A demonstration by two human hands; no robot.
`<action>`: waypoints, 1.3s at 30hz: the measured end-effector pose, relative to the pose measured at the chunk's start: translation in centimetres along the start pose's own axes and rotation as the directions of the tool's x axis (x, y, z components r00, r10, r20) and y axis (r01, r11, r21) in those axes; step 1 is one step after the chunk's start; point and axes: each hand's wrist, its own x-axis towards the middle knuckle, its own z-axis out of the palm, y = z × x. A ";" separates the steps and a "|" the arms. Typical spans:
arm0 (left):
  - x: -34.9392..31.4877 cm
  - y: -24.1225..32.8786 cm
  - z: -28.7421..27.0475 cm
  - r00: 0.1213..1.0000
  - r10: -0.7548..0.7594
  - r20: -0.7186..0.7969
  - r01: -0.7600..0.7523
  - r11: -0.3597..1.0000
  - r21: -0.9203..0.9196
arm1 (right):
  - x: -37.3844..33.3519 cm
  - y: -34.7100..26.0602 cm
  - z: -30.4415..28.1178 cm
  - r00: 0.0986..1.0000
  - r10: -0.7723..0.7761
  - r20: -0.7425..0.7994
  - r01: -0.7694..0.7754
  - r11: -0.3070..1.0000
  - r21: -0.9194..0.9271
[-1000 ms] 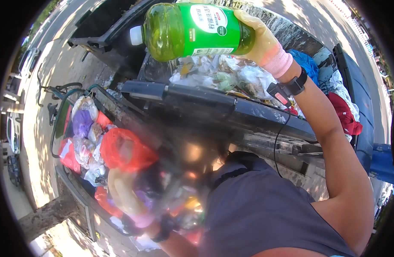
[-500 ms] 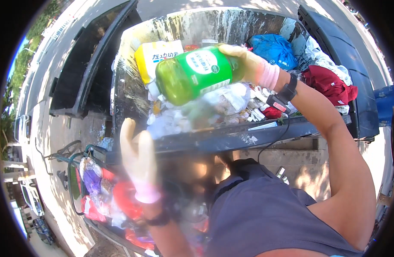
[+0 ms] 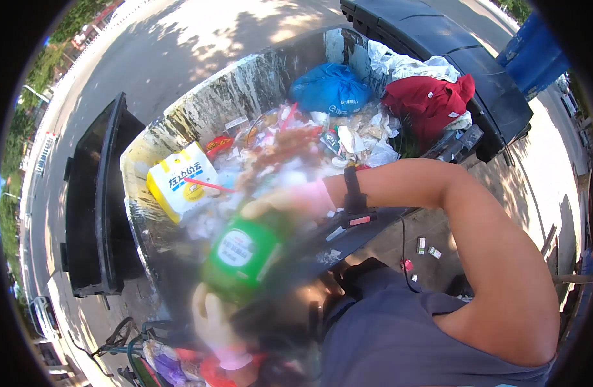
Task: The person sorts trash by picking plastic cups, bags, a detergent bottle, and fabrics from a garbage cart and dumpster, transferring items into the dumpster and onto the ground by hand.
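Note:
A large, see-through green plastic bottle with a white round patch on its green label is tilted over the near wall of the dumpster. My right hand, in a pale glove with a pink cuff, grips its upper end. At the bottle's base is my left hand, gloved alike, its fingers against the lower end; motion smears both the hand and that end. Below the bottle, the near left part of the dumpster is partly hidden.
Inside the dumpster lie a yellow and white bag, a blue tied bag and loose litter. Dark red cloth hangs over its right end. A black lid stands open at left. Bagged rubbish fills a cart at lower left.
The bottle has come down and nearer to me in my right hand, tilting more upright. My left hand, apart and spread before, is now at its base. The view has turned.

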 end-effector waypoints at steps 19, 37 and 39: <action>7.4 3.9 12.0 0.899 0.004 0.438 0.115 0.963 -0.244 | -12.9 -1.3 -5.6 0.946 -0.233 -0.227 0.227 0.973 -0.050; 1.9 12.1 28.1 0.820 0.096 0.564 -0.172 0.982 0.082 | -24.7 -4.3 -15.3 0.672 -0.722 -0.166 0.377 0.526 -0.762; 1.5 12.2 27.9 0.795 0.222 0.564 -0.380 0.908 0.178 | -24.6 -4.3 -15.6 0.602 -0.798 -0.031 0.304 0.264 -0.915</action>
